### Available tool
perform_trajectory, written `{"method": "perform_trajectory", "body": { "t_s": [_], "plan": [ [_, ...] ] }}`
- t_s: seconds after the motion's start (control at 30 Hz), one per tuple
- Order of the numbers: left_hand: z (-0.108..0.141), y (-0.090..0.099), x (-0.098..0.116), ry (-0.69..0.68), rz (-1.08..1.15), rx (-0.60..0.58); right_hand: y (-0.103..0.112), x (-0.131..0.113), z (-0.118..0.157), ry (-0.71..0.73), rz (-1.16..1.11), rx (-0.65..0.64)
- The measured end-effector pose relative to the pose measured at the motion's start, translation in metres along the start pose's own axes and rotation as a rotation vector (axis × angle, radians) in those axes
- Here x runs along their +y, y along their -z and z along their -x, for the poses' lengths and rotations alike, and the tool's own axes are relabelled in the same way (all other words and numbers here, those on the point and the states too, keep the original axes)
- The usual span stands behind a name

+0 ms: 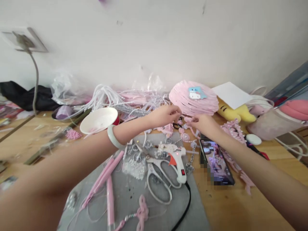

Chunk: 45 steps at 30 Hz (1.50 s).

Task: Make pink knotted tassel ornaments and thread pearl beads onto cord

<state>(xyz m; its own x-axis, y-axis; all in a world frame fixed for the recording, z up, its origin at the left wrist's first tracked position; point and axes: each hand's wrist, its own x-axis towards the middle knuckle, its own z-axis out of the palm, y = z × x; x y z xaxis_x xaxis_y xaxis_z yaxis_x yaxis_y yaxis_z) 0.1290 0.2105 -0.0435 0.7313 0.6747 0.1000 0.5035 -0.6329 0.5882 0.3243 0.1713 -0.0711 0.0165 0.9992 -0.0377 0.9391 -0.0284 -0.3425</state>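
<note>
My left hand (167,116), with a pale bangle (113,136) on its wrist, reaches to the back middle of the table. Its fingers are curled; whatever they hold is too small to make out. Close on its right, my right hand (202,123) pinches a small pink piece (188,119). Just behind both hands is a round bundle of pink strands (190,106) with a blue and white cartoon patch (196,93). Below the hands lie pink and silver bead ornaments (185,137).
On the grey mat (192,205) lie white-handled scissors (158,173), a lit glue gun (179,160) with a black cord, and pink tassels (109,192). A phone (216,162) rests under my right forearm. A white bowl (99,118) stands left; yellow plush (238,112) sits right.
</note>
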Motion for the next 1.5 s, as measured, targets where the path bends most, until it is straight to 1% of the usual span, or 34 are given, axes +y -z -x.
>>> {"method": "perform_trajectory", "body": {
  "t_s": [0.07, 0.1, 0.13, 0.2, 0.27, 0.33, 0.43, 0.53, 0.63, 0.7, 0.73, 0.77, 0.8, 0.9, 1.03, 1.07, 1.13, 1.2, 1.3, 1.5],
  "plan": [
    [0.021, -0.001, 0.013, 0.055, 0.052, -0.006, 0.008, -0.018, 0.025, 0.051, 0.006, 0.053],
    [0.032, -0.001, 0.019, 0.086, 0.088, -0.026, 0.01, -0.028, 0.038, 0.124, 0.038, 0.136],
    [0.043, -0.002, 0.024, 0.139, 0.176, -0.075, 0.012, -0.037, 0.05, 0.205, 0.083, 0.182],
    [0.066, -0.003, 0.033, 0.259, 0.364, -0.132, 0.01, -0.054, 0.073, 0.374, 0.169, 0.287],
    [0.089, -0.005, 0.037, 0.323, 0.552, -0.16, 0.003, -0.067, 0.092, 0.53, 0.231, 0.345],
    [0.111, -0.007, 0.034, 0.37, 0.73, -0.149, -0.008, -0.076, 0.108, 0.645, 0.258, 0.379],
    [0.14, -0.013, 0.024, 0.43, 0.942, -0.116, -0.028, -0.084, 0.13, 0.738, 0.2, 0.427],
    [0.164, -0.02, 0.015, 0.484, 1.056, -0.106, -0.049, -0.085, 0.155, 0.814, 0.104, 0.433],
    [0.181, -0.027, 0.016, 0.511, 1.003, -0.098, -0.066, -0.085, 0.179, 0.867, 0.086, 0.433],
    [0.191, -0.028, 0.023, 0.483, 0.904, -0.136, -0.072, -0.086, 0.192, 0.877, 0.059, 0.422],
    [0.195, -0.028, 0.027, 0.459, 0.851, -0.14, -0.073, -0.087, 0.197, 0.875, 0.035, 0.424],
    [0.199, -0.028, 0.031, 0.446, 0.801, -0.115, -0.073, -0.088, 0.202, 0.871, 0.01, 0.428],
    [0.204, -0.027, 0.036, 0.442, 0.783, -0.09, -0.073, -0.088, 0.206, 0.868, -0.013, 0.429],
    [0.214, -0.028, 0.043, 0.432, 0.779, -0.088, -0.071, -0.09, 0.214, 0.892, -0.05, 0.41],
    [0.221, -0.04, 0.037, 0.517, 0.935, -0.131, -0.078, -0.09, 0.22, 0.925, -0.048, 0.41],
    [0.223, -0.045, 0.035, 0.538, 0.95, -0.135, -0.082, -0.091, 0.221, 0.937, -0.045, 0.412],
    [0.226, -0.053, 0.03, 0.533, 0.956, -0.136, -0.091, -0.092, 0.224, 0.962, -0.044, 0.409],
    [0.229, -0.059, 0.026, 0.506, 0.909, -0.13, -0.1, -0.093, 0.227, 0.968, -0.033, 0.399],
    [0.232, -0.061, 0.024, 0.453, 0.777, -0.135, -0.109, -0.095, 0.23, 0.956, -0.008, 0.395],
    [0.224, -0.062, 0.02, 0.373, 0.563, -0.18, -0.114, -0.099, 0.231, 0.864, 0.002, 0.342]
  ]
}}
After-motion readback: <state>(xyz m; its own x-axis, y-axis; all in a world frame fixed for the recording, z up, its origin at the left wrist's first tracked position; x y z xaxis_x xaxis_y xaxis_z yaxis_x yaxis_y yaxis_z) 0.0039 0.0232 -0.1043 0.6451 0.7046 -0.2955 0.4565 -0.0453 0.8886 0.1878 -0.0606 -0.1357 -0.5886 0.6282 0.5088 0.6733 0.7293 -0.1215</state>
